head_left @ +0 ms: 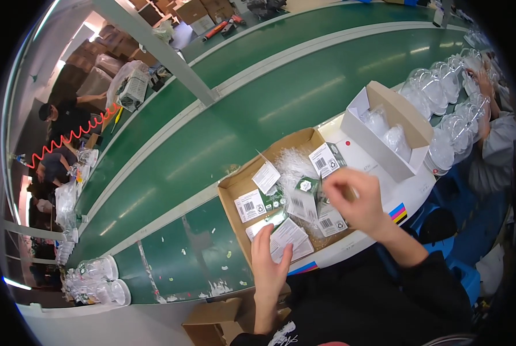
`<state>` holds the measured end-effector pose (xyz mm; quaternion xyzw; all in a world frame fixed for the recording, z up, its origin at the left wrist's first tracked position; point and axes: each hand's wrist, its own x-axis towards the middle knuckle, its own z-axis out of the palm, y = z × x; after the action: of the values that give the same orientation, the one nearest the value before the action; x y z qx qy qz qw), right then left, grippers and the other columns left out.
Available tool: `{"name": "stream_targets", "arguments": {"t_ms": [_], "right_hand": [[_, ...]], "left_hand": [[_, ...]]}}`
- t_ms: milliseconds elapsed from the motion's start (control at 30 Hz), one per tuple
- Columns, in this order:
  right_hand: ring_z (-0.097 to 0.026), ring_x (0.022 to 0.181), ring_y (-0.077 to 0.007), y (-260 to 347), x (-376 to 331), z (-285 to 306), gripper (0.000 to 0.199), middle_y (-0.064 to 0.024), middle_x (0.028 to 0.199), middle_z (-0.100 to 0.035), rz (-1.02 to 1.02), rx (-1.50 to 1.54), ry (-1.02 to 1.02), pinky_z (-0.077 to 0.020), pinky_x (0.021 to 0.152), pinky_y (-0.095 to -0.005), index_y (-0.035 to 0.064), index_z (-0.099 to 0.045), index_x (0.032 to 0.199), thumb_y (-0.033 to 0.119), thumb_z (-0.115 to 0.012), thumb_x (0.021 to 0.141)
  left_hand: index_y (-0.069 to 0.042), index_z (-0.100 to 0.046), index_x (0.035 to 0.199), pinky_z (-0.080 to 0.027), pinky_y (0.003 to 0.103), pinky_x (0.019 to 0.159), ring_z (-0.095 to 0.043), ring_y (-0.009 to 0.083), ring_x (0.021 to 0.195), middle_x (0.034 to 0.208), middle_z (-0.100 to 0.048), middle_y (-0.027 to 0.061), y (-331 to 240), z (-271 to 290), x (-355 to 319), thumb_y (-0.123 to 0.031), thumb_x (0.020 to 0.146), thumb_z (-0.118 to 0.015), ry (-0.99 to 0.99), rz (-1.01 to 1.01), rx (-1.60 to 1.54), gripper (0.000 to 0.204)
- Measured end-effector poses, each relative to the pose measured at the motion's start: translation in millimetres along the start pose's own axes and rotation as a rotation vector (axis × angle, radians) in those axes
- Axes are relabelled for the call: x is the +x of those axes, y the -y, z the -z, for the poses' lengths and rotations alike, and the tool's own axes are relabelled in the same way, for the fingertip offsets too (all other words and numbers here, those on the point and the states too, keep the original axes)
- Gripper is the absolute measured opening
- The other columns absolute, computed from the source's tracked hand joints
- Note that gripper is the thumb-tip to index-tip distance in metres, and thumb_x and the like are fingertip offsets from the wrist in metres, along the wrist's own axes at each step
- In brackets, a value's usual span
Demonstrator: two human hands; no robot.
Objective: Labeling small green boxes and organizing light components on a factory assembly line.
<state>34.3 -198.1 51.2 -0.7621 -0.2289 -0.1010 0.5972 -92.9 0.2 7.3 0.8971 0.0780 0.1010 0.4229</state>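
A shallow brown cardboard box [232, 222] lies in front of me on the bench. In it are several white and green printed cards and a heap of thin clear plastic strands [295, 164]. My left hand [269, 262] reaches over the near left side, thumb and fingers spread beside a white card [290, 236]. My right hand [356, 199] is above the box's right side, its thumb and fingertips pinched together. What sits in the pinch, if anything, is too small to make out. A tilted green and white card [304, 199] is just left of those fingers.
A white open box [379, 153] with clear plastic bags stands behind right. Clear domed plastic containers [437, 95] line the far right, where another person's hand [483, 83] works. More containers [105, 282] stand at left. A green conveyor [269, 95] crosses behind; people work at far left.
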Motion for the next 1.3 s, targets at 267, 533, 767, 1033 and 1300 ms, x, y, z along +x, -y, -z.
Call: {"name": "stream_targets", "arguments": {"t_ms": [267, 533, 767, 1033, 1300], "right_hand": [[-0.064, 0.080, -0.0186, -1.1, 4.2, -1.1, 0.020, -0.0137, 0.098, -0.065, 0.089, -0.060, -0.075, -0.0511, 0.063, -0.0265, -0.0023, -0.064, 0.096, -0.008, -0.061, 0.076], [-0.065, 0.081, -0.0210, -11.5, -37.8, 8.5, 0.016, -0.0130, 0.095, -0.065, -0.082, -0.058, 0.113, -0.0520, 0.069, -0.0271, -0.0019, -0.065, 0.090, -0.008, -0.061, 0.077], [-0.065, 0.083, -0.0253, -11.6, -24.8, -5.7, 0.015, -0.0111, 0.095, -0.065, 0.074, -0.106, 0.199, -0.0527, 0.069, -0.0317, 0.0010, -0.066, 0.090, -0.002, -0.066, 0.076], [-0.056, 0.105, -0.0274, -31.0, 8.0, -68.5, 0.013, -0.0106, 0.099, -0.063, 0.366, -0.432, 0.461, -0.0430, 0.093, -0.0408, 0.0040, -0.068, 0.085, 0.015, -0.069, 0.078], [-0.050, 0.111, -0.0308, -41.3, 9.3, -92.2, 0.016, -0.0114, 0.097, -0.061, 0.385, -0.947, 0.767, -0.0290, 0.106, -0.0515, 0.0049, -0.069, 0.075, 0.019, -0.064, 0.080]], "left_hand": [[0.000, -0.052, 0.123, -0.040, 0.040, 0.100, -0.047, 0.0350, 0.119, 0.128, -0.051, 0.0164, 15.3, -5.5, -12.7, -0.011, 0.071, -0.078, 0.177, -0.011, 0.204, 0.059], [-0.005, -0.059, 0.112, -0.045, 0.038, 0.081, -0.055, 0.0290, 0.089, 0.088, -0.057, 0.0097, 21.7, -2.8, 4.3, -0.002, 0.070, -0.073, 0.149, 0.048, 0.181, 0.044], [0.000, -0.066, 0.096, -0.050, 0.033, 0.068, -0.063, 0.0249, 0.073, 0.081, -0.063, 0.0109, 25.1, 21.0, 13.8, -0.004, 0.076, -0.071, 0.262, 0.014, 0.082, 0.021], [0.001, -0.060, 0.106, -0.050, 0.028, 0.063, -0.062, 0.0168, 0.068, 0.077, -0.064, 0.0101, 4.4, 35.4, -0.7, -0.001, 0.086, -0.063, -0.030, 0.282, -0.155, 0.020], [0.002, -0.056, 0.107, -0.043, 0.020, 0.057, -0.051, 0.0044, 0.063, 0.075, -0.056, 0.0006, 16.8, 42.0, -21.4, 0.004, 0.089, -0.057, -0.161, 0.202, -0.171, 0.019]]}}
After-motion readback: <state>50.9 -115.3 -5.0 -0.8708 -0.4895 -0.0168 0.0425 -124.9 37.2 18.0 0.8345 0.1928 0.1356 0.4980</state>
